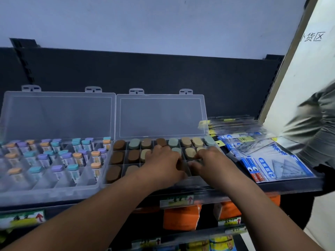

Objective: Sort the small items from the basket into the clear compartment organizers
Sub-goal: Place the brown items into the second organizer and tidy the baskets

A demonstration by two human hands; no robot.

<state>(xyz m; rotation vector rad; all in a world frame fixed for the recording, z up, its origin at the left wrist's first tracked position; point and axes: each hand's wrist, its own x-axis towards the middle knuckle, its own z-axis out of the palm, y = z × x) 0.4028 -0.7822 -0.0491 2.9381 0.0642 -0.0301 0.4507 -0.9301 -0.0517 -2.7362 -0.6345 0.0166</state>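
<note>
**A:** Where are the hands?

**B:** Both are down in the right-hand box, mid-view. The left hand covers its middle compartments. The right hand is just at the left hand's 3 o'clock, and their fingertips nearly meet.

**A:** Holding anything?

**B:** The fingers of both curl down into the compartments. They are blurred and partly hidden, so I cannot tell whether either grips a block.

**A:** And the blocks?

**B:** The oval blocks are brown, tan and grey-green. They fill the back row at the hands' 12 o'clock and the columns at 9 o'clock.

**A:** What else?

**B:** At 9 o'clock, right beside it, a second clear box holds upright sticks with orange, purple and teal tops. Both lids stand open. Ruler packets lie at 3 o'clock, with a grey sleeve beyond them. Orange packs sit at 6 o'clock, below the shelf.
</note>
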